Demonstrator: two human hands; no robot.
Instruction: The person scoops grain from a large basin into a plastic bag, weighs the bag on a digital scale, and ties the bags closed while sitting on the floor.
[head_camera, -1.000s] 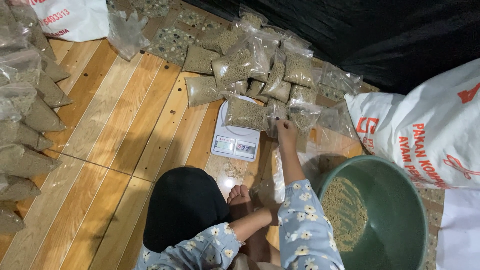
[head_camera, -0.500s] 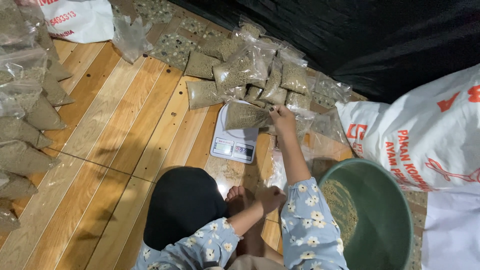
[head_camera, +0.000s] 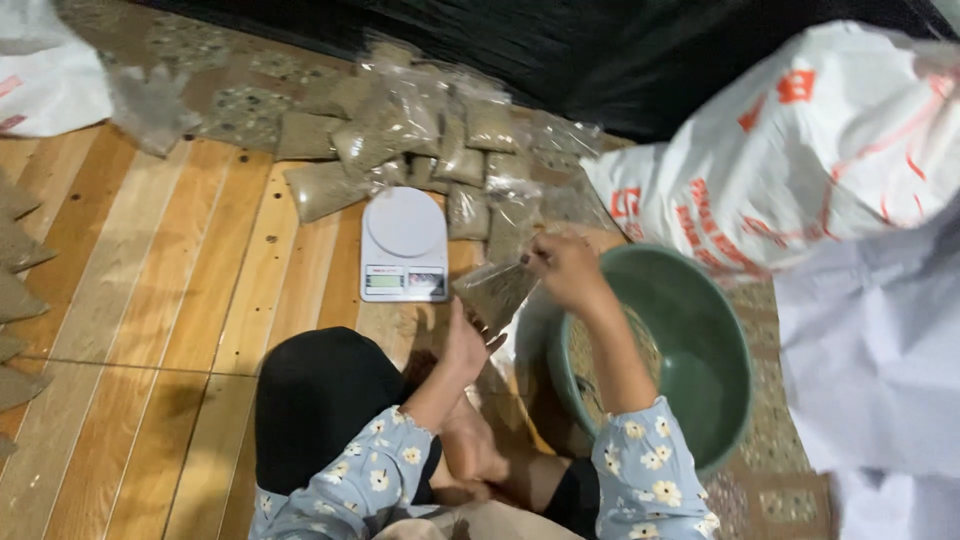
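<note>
Two hands lift bag off scale

Both hands now grip one clear bag (head_camera: 495, 290) beside the basin (head_camera: 700, 350): left hand (head_camera: 465, 345) beneath, right hand (head_camera: 565, 270) pinching its top. Beyond, the scale (head_camera: 404, 245), loaded a moment ago, sits bare before the bag pile (head_camera: 420, 135).

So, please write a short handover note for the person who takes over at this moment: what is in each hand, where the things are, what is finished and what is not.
Left hand: supports the small clear bag of grain from below.
Right hand: pinches the bag's top edge, above the green basin.
White kitchen scale: on the wooden floor in front, its plate bare.
Done: a heap of filled bags lies behind the scale.
Left: the held bag is not on the heap; some grain remains in the basin; a large white sack stands to the right.
</note>
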